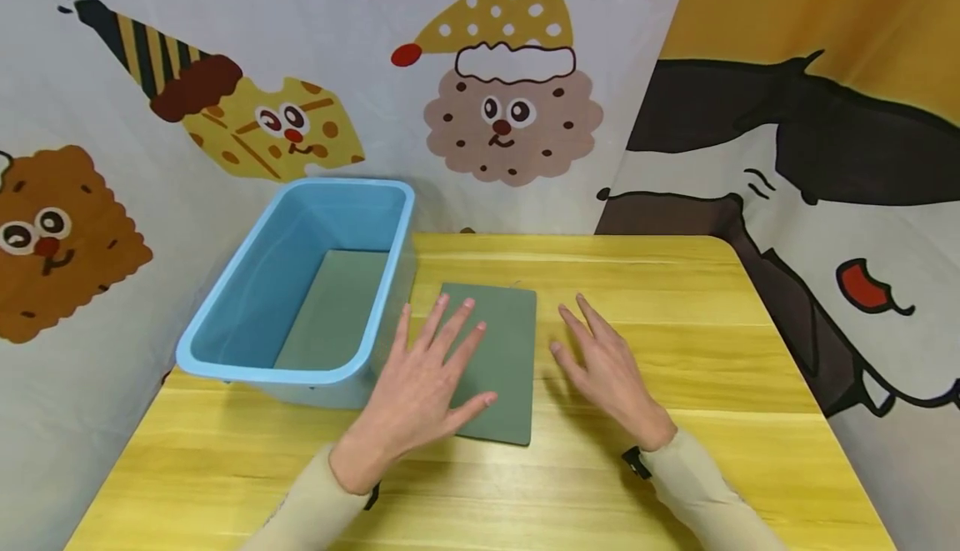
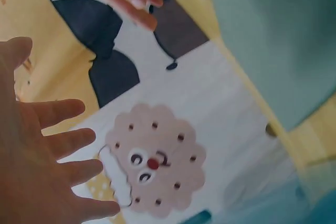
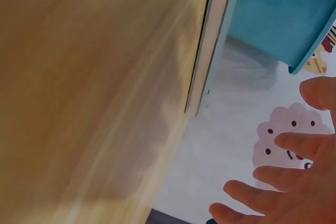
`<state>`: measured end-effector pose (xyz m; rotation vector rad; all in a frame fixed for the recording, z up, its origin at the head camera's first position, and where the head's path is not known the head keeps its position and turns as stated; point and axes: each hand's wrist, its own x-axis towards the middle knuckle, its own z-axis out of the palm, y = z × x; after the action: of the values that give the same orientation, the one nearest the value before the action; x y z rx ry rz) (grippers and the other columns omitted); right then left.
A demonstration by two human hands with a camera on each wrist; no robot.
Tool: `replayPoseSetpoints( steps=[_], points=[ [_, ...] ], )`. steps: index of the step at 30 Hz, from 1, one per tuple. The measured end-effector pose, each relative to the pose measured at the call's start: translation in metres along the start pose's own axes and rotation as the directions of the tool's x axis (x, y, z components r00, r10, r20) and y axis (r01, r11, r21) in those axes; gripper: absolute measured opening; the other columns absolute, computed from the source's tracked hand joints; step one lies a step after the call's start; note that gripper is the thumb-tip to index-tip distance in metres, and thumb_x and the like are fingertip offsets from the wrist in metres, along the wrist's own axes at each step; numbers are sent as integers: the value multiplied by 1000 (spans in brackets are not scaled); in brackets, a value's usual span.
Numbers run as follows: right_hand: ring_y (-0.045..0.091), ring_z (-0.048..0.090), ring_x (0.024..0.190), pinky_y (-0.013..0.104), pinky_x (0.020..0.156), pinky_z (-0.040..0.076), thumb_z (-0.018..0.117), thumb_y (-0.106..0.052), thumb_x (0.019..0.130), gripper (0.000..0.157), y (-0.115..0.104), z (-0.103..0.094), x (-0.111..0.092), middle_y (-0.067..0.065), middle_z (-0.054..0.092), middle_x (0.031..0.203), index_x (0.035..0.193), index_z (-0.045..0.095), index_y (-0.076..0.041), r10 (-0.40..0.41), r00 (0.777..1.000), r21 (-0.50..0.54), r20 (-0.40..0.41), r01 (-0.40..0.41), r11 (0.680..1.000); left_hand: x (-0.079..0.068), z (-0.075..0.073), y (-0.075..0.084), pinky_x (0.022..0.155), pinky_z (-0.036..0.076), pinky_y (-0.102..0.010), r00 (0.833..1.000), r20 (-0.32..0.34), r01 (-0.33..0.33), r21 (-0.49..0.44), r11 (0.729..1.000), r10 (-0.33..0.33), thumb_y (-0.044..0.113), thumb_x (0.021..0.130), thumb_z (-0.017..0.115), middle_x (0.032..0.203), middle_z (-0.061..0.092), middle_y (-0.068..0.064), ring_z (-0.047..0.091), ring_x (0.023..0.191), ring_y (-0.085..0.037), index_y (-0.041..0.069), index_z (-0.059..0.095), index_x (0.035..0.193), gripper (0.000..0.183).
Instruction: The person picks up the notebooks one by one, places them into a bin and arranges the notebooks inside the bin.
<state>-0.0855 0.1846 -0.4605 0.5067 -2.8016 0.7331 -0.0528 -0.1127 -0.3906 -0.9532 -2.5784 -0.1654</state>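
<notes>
A flat grey-green rectangular board (image 1: 502, 368) lies on the table. My left hand (image 1: 418, 388) is over its left side with the fingers spread, and it hides part of that edge. To the right of the board, my right hand (image 1: 611, 372) hovers above the wood with its fingers apart and nothing in them. In the right wrist view the board's edge (image 3: 202, 61) appears as thin layers, light between darker lines. A blue plastic bin (image 1: 240, 318) stands left of the board, close to my left hand. A grey-green sheet (image 1: 337, 309) covers its floor.
The yellow wood-grain table (image 1: 645, 284) has its back edge against a cartoon-printed cloth (image 1: 510, 209). More of this cloth hangs at the left and right sides. Dark straps (image 1: 637, 461) show at both wrists below the light sleeves (image 1: 697, 484).
</notes>
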Motion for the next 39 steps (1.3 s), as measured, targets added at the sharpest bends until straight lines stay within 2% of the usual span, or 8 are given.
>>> replayPoseSetpoints(
  steps=[4, 7, 9, 14, 20, 26, 32, 39],
  points=[
    [51, 40, 143, 68, 108, 39, 61, -35, 105, 62, 4, 1, -3, 26, 26, 166, 156, 44, -4, 37, 999, 19, 29, -37, 999, 4, 15, 7, 118, 19, -71, 994, 107, 13, -23, 1000, -11, 70, 98, 51, 169, 26, -14, 19, 156, -41, 14, 47, 157, 81],
    [52, 43, 140, 68, 105, 42, 59, -37, 106, 62, 5, 3, -3, 24, 26, 167, 158, 42, -6, 64, 996, 54, 55, -67, 996, 6, 28, 10, 116, 22, -72, 977, 209, 53, -59, 997, -39, 71, 98, 49, 171, 20, -13, 15, 157, -41, 16, 41, 160, 84],
    [52, 43, 140, 68, 104, 43, 57, -39, 107, 63, 4, 5, -3, 23, 25, 167, 159, 41, -7, 75, 994, 78, 77, -81, 994, 6, 36, 10, 115, 21, -74, 956, 285, 100, -97, 990, -68, 73, 99, 45, 172, 16, -14, 12, 156, -43, 17, 37, 162, 85],
    [52, 41, 142, 68, 105, 42, 54, -42, 107, 65, -1, 10, -1, 24, 25, 167, 160, 39, -7, 85, 990, 87, 113, -96, 992, 3, 53, 4, 110, 19, -81, 884, 451, 219, -168, 961, -123, 77, 97, 42, 172, 11, -17, 10, 154, -51, 17, 33, 164, 90],
    [51, 40, 143, 68, 108, 39, 58, -39, 106, 67, -3, 16, 2, 26, 24, 167, 160, 37, -5, 99, 977, 122, 190, -123, 985, -1, 71, -6, 109, 18, -82, 815, 552, 320, -175, 931, -176, 75, 95, 50, 171, 13, -20, 11, 153, -53, 16, 35, 163, 91],
    [49, 34, 147, 69, 113, 32, 58, -39, 107, 67, -7, 18, 8, 26, 25, 166, 161, 37, -6, 123, 943, 246, 308, -204, 947, -6, 81, -14, 112, 19, -78, 755, 617, 420, -195, 886, -223, 70, 96, 56, 171, 11, -22, 7, 153, -54, 14, 34, 163, 91],
    [48, 32, 148, 65, 116, 30, 58, -31, 107, 66, -12, 25, 14, 31, 28, 163, 160, 35, 0, 102, 930, 332, 352, -226, 916, -9, 86, -16, 114, 29, -69, 770, 601, 428, -241, 871, -212, 61, 96, 64, 169, 11, -27, 5, 152, -57, 9, 34, 162, 90],
    [47, 37, 146, 60, 116, 34, 58, -24, 106, 72, -25, 33, 17, 29, 24, 165, 162, 22, 5, 114, 912, 438, 393, -295, 849, -10, 89, -13, 110, 38, -67, 805, 554, 385, -212, 898, -214, 59, 94, 68, 166, 19, -30, 15, 149, -60, 7, 40, 159, 89]
  ],
)
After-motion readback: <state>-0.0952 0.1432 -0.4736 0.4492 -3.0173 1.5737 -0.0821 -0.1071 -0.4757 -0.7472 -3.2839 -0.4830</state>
